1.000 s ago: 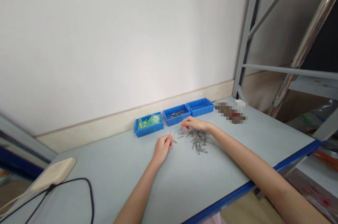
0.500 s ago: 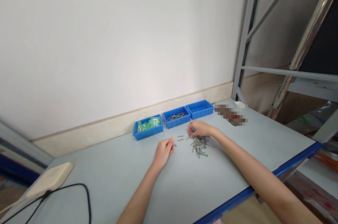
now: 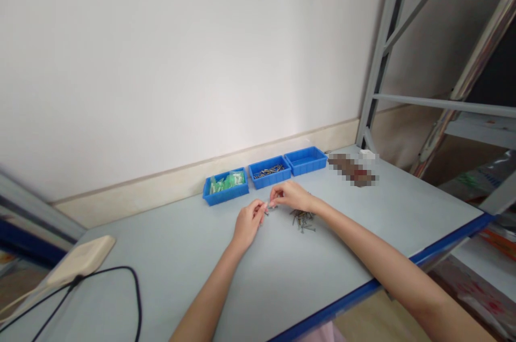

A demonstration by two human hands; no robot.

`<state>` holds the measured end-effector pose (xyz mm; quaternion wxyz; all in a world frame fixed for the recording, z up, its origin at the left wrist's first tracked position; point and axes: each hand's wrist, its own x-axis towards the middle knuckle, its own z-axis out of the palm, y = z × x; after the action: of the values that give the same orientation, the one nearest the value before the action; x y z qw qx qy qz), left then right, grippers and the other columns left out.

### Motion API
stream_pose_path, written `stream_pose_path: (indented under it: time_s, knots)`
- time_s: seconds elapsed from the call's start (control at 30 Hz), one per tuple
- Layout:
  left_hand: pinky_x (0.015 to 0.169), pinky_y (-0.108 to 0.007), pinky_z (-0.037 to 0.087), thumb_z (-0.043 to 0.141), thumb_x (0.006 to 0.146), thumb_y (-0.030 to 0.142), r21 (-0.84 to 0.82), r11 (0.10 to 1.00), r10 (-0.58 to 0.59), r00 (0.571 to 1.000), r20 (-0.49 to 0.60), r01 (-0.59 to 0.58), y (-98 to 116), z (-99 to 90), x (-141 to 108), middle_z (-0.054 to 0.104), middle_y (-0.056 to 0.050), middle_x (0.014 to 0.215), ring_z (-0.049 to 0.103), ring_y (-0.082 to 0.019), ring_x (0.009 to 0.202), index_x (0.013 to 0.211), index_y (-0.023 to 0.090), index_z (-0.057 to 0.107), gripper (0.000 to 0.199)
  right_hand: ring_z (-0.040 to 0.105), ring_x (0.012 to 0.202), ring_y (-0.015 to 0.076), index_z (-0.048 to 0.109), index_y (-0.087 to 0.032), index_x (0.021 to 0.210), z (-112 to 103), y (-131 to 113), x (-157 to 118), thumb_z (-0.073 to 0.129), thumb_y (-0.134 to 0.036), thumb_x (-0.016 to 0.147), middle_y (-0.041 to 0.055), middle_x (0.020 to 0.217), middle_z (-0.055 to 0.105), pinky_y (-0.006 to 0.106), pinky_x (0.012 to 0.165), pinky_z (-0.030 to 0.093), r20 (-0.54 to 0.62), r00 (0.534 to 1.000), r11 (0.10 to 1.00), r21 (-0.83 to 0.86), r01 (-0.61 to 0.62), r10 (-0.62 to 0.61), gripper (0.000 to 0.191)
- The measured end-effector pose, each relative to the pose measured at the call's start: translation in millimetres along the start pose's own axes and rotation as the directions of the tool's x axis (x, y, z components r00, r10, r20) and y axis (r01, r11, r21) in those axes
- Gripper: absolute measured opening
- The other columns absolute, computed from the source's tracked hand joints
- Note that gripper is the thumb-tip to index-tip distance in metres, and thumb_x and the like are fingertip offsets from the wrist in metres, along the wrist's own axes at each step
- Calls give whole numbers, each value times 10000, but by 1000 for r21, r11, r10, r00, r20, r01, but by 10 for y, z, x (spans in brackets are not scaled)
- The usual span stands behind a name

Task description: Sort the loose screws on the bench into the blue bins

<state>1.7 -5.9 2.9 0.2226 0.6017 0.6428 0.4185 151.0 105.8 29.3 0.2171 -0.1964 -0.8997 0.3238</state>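
Note:
My left hand (image 3: 246, 222) is closed in a pinch above the tabletop, with the end of a screw (image 3: 266, 214) showing at its fingertips. Right beside it, almost touching, are the pinched fingers of my right hand (image 3: 288, 196), which hold a screw that is mostly hidden. Under and behind the right wrist lies a loose pile of grey screws (image 3: 303, 219), partly covered by the forearm. Behind the hands stands a blue bin (image 3: 271, 182) with brassy and grey screws in it.
Left of the screw bin stands a blue bin (image 3: 228, 197) of green and whitish pieces; right of it, another blue bin (image 3: 307, 167). A cream power strip (image 3: 83, 260) and black cable (image 3: 135, 288) lie at left. A blurred-out item (image 3: 352, 170) lies right, near a metal frame (image 3: 381, 62).
My right hand has moved left from the screw pile to my left hand's fingertips, over the spot where loose screws lay. My left hand stays nearly in place. The view has shifted slightly.

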Motion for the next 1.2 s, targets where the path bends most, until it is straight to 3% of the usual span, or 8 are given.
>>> stream_pose_path:
  time_s: [0.23,0.47,0.6,0.73,0.97,1.07,1.2]
  knots:
    - [459,-211,291,481,766,479,-33,999,-23,997,-75,21,42,-4,8,418,60,424,402,-104,403,613,181,493,336,536,592,117,669,-137,706,-4,53,-22,491,-365,832,17,676,665,205,557,344,93,996,997,73,-13,6,316]
    - [451,-207,308,502,753,488,-97,995,-29,988,-152,15,65,-6,23,424,53,431,395,-95,407,600,172,494,352,577,732,144,669,-146,808,1,44,-2,517,-257,806,30,792,678,218,671,391,46,998,982,184,29,-38,188]
    - [453,-208,322,474,767,508,-107,994,-26,987,-156,9,70,-4,17,449,44,446,410,-96,411,607,172,501,373,556,678,137,647,-142,721,-10,31,-12,493,-297,828,19,705,652,221,652,377,53,998,991,136,16,-23,243]
    - [453,-213,292,443,779,525,-33,999,-11,988,-155,6,72,-2,12,369,56,389,373,-92,395,490,189,394,446,520,617,124,603,-132,655,1,29,-13,410,-363,872,12,638,598,220,615,370,75,997,987,162,15,-27,371]
    - [439,-208,304,451,790,506,-130,991,-15,992,-126,-1,21,5,25,428,65,436,396,-94,388,629,190,461,355,522,650,119,606,-143,781,26,14,4,503,-327,826,4,691,602,214,620,380,48,999,967,256,2,-15,215]
    - [451,-210,297,459,779,527,-98,995,-7,992,-129,-6,31,-1,19,378,59,386,382,-93,389,507,190,405,436,496,596,105,587,-137,690,-3,20,-15,488,-337,834,-7,620,559,216,596,382,152,988,946,323,-39,-12,266]
    - [436,-219,299,383,780,608,-125,991,-65,994,-90,53,22,0,11,398,39,365,382,-100,365,483,184,438,521,459,522,91,549,-142,603,-69,48,-36,505,-409,815,-21,551,507,219,559,385,390,920,897,417,-145,-32,343]
